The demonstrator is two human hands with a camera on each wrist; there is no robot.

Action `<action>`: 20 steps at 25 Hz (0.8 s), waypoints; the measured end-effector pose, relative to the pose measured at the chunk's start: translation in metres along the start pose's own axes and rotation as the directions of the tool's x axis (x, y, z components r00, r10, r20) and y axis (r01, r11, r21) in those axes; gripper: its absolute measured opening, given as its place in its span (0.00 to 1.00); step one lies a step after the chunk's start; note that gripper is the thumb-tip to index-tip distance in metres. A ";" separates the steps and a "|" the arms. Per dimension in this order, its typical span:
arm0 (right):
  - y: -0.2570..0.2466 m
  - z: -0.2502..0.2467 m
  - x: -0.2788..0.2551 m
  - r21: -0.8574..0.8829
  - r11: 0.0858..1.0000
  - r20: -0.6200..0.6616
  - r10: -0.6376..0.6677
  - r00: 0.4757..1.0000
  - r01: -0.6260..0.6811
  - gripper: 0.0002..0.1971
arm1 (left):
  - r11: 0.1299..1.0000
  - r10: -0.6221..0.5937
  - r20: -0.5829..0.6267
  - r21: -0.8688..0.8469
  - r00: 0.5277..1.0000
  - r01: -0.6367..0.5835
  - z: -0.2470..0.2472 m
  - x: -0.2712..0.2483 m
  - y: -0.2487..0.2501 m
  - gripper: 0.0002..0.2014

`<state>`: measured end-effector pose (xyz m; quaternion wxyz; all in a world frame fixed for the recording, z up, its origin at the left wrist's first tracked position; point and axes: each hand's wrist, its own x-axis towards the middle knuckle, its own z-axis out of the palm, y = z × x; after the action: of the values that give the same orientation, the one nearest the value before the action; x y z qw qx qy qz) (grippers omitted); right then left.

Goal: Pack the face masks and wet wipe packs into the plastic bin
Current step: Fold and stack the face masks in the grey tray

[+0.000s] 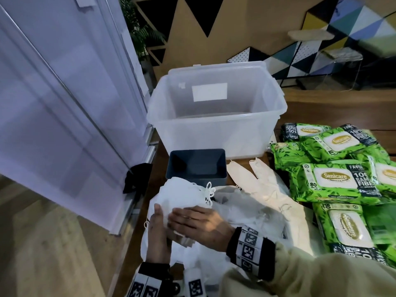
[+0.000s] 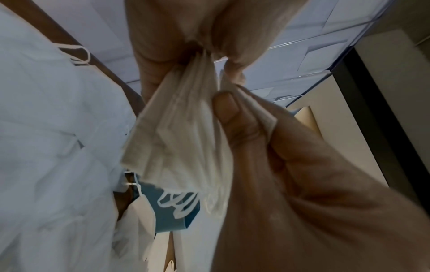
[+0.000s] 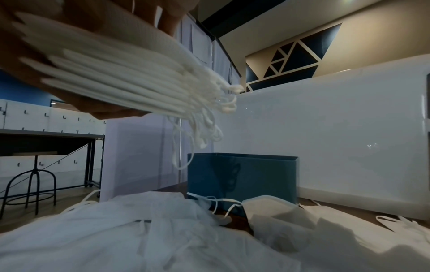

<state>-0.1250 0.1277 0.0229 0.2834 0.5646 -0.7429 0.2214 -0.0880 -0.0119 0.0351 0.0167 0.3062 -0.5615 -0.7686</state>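
I hold a stack of white face masks (image 1: 184, 196) just above the table, in front of a small blue-grey box (image 1: 196, 166). My left hand (image 1: 158, 213) grips the stack's near left end, thumb on top. My right hand (image 1: 182, 219) lies over it with fingers curled round it. In the left wrist view the thumb (image 2: 228, 110) pinches the folded masks (image 2: 181, 128). The right wrist view shows the stack (image 3: 130, 77) with ear loops dangling over the box (image 3: 242, 180). The clear plastic bin (image 1: 216, 108) stands empty behind. Green wet wipe packs (image 1: 334, 181) lie to the right.
Loose masks (image 1: 257, 211) are heaped on the wooden table (image 1: 321, 108) under and right of my hands. A white partition (image 1: 64, 103) stands close on the left, with a black cloth (image 1: 137, 179) at the table's left edge. Wood floor lies below left.
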 end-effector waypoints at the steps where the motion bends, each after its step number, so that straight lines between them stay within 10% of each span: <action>1: 0.001 -0.001 0.000 0.027 1.000 0.000 -0.009 1.000 0.009 0.11 | 0.999 -0.031 0.018 0.012 0.999 0.031 0.002 -0.002 0.000 0.26; 7: -0.004 -0.009 0.002 0.206 0.978 0.002 0.045 0.999 -0.044 0.17 | 0.988 0.153 -0.140 0.053 0.978 -0.147 -0.014 -0.001 0.003 0.36; 10: 0.031 -0.005 -0.023 0.122 0.929 -0.075 0.360 0.930 -0.350 0.09 | 0.990 0.129 -0.232 -0.032 0.964 -0.140 -0.048 0.006 0.009 0.33; 12: 0.063 0.003 -0.040 -0.061 0.753 -0.024 0.655 0.755 -0.655 0.10 | 0.995 0.070 -0.259 -0.048 0.963 -0.086 -0.062 0.004 0.017 0.33; 16: 0.081 0.022 -0.059 -0.410 0.420 0.594 0.797 0.113 -0.810 0.29 | 0.996 0.078 -0.312 -0.019 0.947 -0.089 -0.047 -0.030 0.044 0.18; 20: 0.078 0.035 -0.062 -0.377 0.338 0.593 0.804 0.056 -0.862 0.25 | 0.991 0.134 -0.317 0.015 0.939 -0.137 -0.060 -0.010 0.022 0.23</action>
<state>-0.1939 0.1695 -0.0457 -0.2240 0.0778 -0.9615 0.1389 -0.0578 -0.0675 0.0484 0.1606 0.3863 -0.5682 -0.7085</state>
